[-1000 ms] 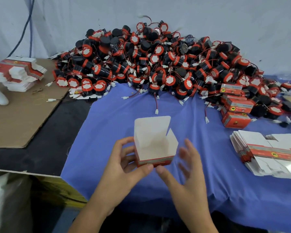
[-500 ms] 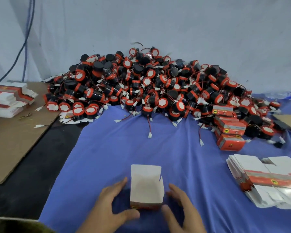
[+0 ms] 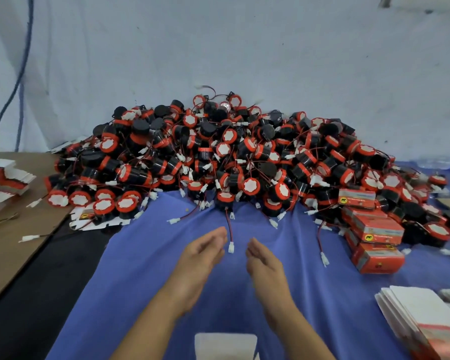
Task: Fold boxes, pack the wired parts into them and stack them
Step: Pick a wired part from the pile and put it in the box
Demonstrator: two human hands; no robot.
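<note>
Sitting at the near edge of the blue-clothed worktop (image 3: 140, 281) is a folded white box (image 3: 225, 345). Beyond it the left hand (image 3: 200, 252) and right hand (image 3: 264, 261) hover, fingers (image 3: 219, 236) loosely straight, holding nothing, flanking a white-plugged wire (image 3: 231, 247). Packing looks due: next, lift one wired part from the heap (image 3: 231, 162) behind.

Soft, even light with only faint shadows. The edges bow outward, and the flat boxes (image 3: 421, 315) at four o'clock look smeared.
</note>
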